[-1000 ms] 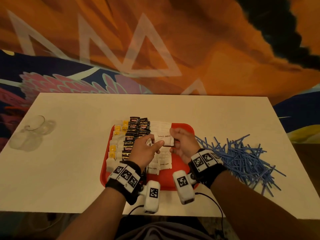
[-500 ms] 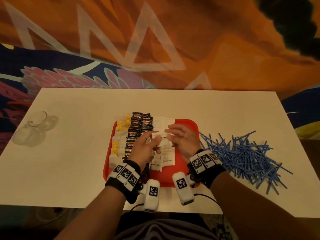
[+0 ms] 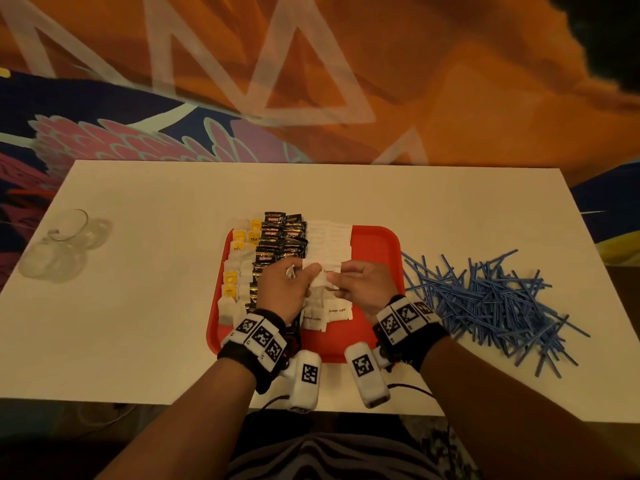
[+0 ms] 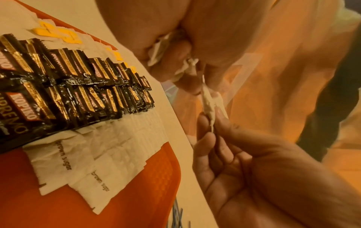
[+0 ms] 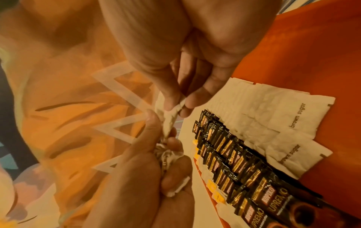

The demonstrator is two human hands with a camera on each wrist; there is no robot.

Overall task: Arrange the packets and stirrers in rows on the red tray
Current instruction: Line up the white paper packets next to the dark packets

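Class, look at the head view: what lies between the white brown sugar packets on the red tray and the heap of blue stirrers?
Only bare red tray, its rim, then a strip of table, between the brown sugar packets and the blue stirrers.

White table fills the middle of the head view. On it, far over at the table's left edge, sits a clear glass — lying tipped on its side, it seems, with pale see-through shapes just beside it that are too faint to name. Beyond the table's far edge spreads a patterned surface — orange, with pale triangle outlines, and pink scalloped petals on dark blue past the table's left corner.
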